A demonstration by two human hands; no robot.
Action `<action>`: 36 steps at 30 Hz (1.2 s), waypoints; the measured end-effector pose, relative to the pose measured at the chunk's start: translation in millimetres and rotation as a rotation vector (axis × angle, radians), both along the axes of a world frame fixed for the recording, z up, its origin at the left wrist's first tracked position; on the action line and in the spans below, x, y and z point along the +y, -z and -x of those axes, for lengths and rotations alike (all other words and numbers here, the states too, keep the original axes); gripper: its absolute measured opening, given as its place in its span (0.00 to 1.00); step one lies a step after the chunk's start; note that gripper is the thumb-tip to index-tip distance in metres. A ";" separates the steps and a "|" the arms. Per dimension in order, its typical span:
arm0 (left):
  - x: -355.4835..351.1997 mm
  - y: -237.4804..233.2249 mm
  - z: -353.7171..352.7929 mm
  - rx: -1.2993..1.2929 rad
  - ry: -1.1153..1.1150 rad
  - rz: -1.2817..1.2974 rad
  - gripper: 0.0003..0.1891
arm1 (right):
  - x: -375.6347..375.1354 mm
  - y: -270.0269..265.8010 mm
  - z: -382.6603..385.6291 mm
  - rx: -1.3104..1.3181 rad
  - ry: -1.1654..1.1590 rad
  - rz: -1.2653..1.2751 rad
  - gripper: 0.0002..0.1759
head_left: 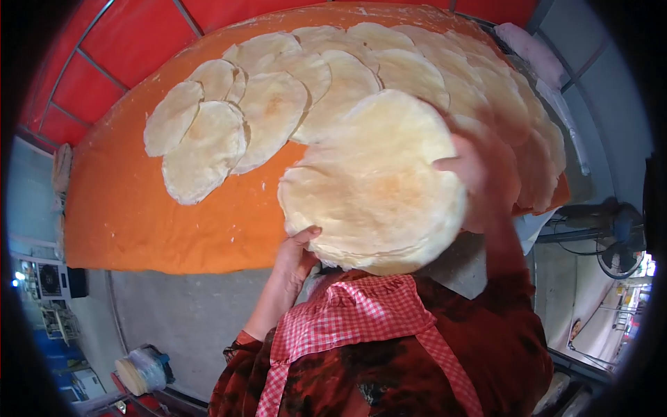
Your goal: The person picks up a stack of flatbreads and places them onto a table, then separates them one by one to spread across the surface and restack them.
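A stack of round flat breads (368, 215) is held in front of my body, at the near edge of the orange cloth. My left hand (300, 251) grips the stack's lower left edge, thumb on top. My right hand (467, 167), slightly blurred, pinches the right edge of a flat bread (396, 132) that overlaps the top of the stack and reaches over the cloth. Beyond them, many thin round breads (271, 115) lie overlapping in rows across the far side and the right.
An orange cloth (139, 229) covers the wide table. At the right stands a black fan (618, 258). Pink and clear plastic bags (531, 52) lie at the far right. On the lower left is a plastic-wrapped round stack (142, 370). Red panels (146, 42) rise behind.
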State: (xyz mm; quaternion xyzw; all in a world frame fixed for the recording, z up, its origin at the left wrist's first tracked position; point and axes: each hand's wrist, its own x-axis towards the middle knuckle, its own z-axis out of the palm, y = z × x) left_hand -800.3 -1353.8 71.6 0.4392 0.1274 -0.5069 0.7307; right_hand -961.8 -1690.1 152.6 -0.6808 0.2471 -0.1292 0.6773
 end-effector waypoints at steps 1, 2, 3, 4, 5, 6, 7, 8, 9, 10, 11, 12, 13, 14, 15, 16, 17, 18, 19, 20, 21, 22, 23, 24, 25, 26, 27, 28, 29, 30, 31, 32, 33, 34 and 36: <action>-1.0 -17.6 -0.6 -0.026 -0.002 -0.035 0.20 | 12.8 -40.8 3.5 -0.015 -0.036 0.130 0.30; -0.6 -33.7 -4.9 -0.076 0.027 -0.027 0.21 | 19.1 -54.4 2.8 -0.013 -0.019 0.242 0.30; 0.2 -49.6 -14.3 -0.130 0.051 -0.021 0.21 | 22.6 -64.5 1.7 -0.016 -0.006 0.353 0.31; 1.6 -58.7 -27.4 -0.190 0.068 -0.017 0.22 | 27.0 -74.9 -4.0 -0.027 0.001 0.462 0.31; 3.5 -62.3 -41.2 -0.201 0.055 0.051 0.23 | 36.8 -87.0 -12.6 -0.024 0.036 0.396 0.32; 7.4 -71.0 -55.0 -0.211 0.038 0.064 0.23 | 48.9 -98.9 -22.5 -0.022 0.067 0.330 0.34; 11.7 -83.7 -68.2 -0.223 0.020 0.077 0.23 | 58.7 -106.6 -33.0 -0.021 0.097 0.266 0.36; 16.1 -93.3 -81.7 -0.235 0.006 0.093 0.22 | 61.5 -103.0 -43.6 -0.055 0.109 0.184 0.36; 20.0 -94.9 -90.7 -0.267 -0.012 0.121 0.22 | 60.6 -88.5 -47.8 -0.084 0.129 0.098 0.36; 24.2 -90.5 -105.3 -0.305 0.005 0.098 0.23 | 82.7 -93.8 -61.2 -0.098 0.160 0.008 0.36; 25.5 -81.4 -118.1 -0.329 0.032 0.071 0.25 | 118.1 -94.1 -75.5 -0.276 0.230 -0.144 0.35; 24.6 -73.1 -127.2 -0.344 0.066 0.047 0.26 | 120.7 -82.3 -82.4 -0.289 0.270 -0.075 0.34; 24.0 -74.7 -133.7 -0.374 0.020 0.100 0.25 | 115.3 -57.1 -90.1 -0.290 0.312 -0.003 0.32; 22.4 -64.6 -151.3 -0.411 0.106 0.008 0.21 | 107.6 -36.0 -97.1 -0.293 0.349 0.072 0.31; 20.6 -56.9 -166.8 -0.380 0.130 0.027 0.15 | 91.3 -22.6 -100.9 -0.148 0.346 0.051 0.30; 18.9 -52.3 -183.6 -0.309 0.175 0.027 0.12 | 68.5 -11.6 -99.6 -0.012 0.342 0.025 0.28; 18.4 -47.8 -199.6 -0.237 0.225 0.022 0.10 | 57.3 -7.0 -100.6 0.125 0.344 -0.009 0.27; 16.0 -39.1 -212.5 -0.160 0.246 0.060 0.08 | 70.5 -22.0 -116.9 0.165 0.338 -0.018 0.25; 18.1 -29.7 -221.6 -0.170 0.244 -0.005 0.08 | 88.1 -42.4 -141.3 0.196 0.332 -0.022 0.24; 21.0 -20.0 -230.5 -0.192 0.244 -0.063 0.09 | 94.5 -51.3 -156.9 0.247 0.315 0.053 0.24; 27.0 -5.0 -238.0 -0.198 0.216 -0.033 0.08 | 98.6 -60.4 -168.6 0.294 0.308 0.130 0.24; 30.9 7.3 -243.8 -0.205 0.202 0.004 0.08 | 103.4 -69.6 -180.0 0.271 0.293 0.145 0.24; 38.1 -6.1 -246.6 -0.193 0.220 0.028 0.08 | 110.0 -80.9 -184.5 0.247 0.295 0.165 0.23; 47.2 -26.5 -250.2 -0.180 0.237 0.048 0.08 | 120.1 -96.3 -188.9 0.202 0.289 0.179 0.23; 53.0 -32.9 -255.8 -0.206 0.218 0.077 0.10 | 129.4 -107.4 -188.7 0.160 0.271 0.185 0.22; 57.3 -40.4 -258.0 -0.232 0.186 0.099 0.13 | 134.5 -112.2 -182.4 0.111 0.291 0.147 0.22; 60.0 -57.9 -253.5 -0.276 0.137 0.105 0.15 | 138.0 -115.2 -178.8 0.055 0.297 0.107 0.22; 63.3 -77.5 -247.5 -0.322 0.076 0.106 0.16 | 138.8 -116.1 -175.0 -0.003 0.289 0.065 0.22; 66.1 -89.4 -239.3 -0.372 0.007 0.103 0.18 | 140.0 -109.6 -165.9 -0.026 0.327 0.072 0.23; 67.3 -88.1 -232.2 -0.368 0.022 0.097 0.20 | 142.9 -93.3 -155.5 -0.052 0.354 0.074 0.25; 65.5 -81.5 -227.6 -0.378 0.023 0.082 0.21 | 143.3 -72.1 -149.7 -0.091 0.365 0.067 0.27; 66.1 -78.2 -222.7 -0.408 0.005 0.059 0.23 | 145.8 -46.5 -133.0 -0.151 0.395 0.013 0.32; 64.8 -67.8 -211.3 -0.372 -0.015 -0.035 0.24 | 142.2 -22.9 -126.6 -0.187 0.361 -0.088 0.27; 64.3 -55.7 -201.6 -0.375 0.069 -0.117 0.27 | 130.6 20.4 -111.2 -0.141 0.347 -0.135 0.23; 60.7 17.7 -185.4 -0.404 0.202 -0.152 0.29 | 96.5 105.0 -90.0 0.199 0.353 -0.180 0.15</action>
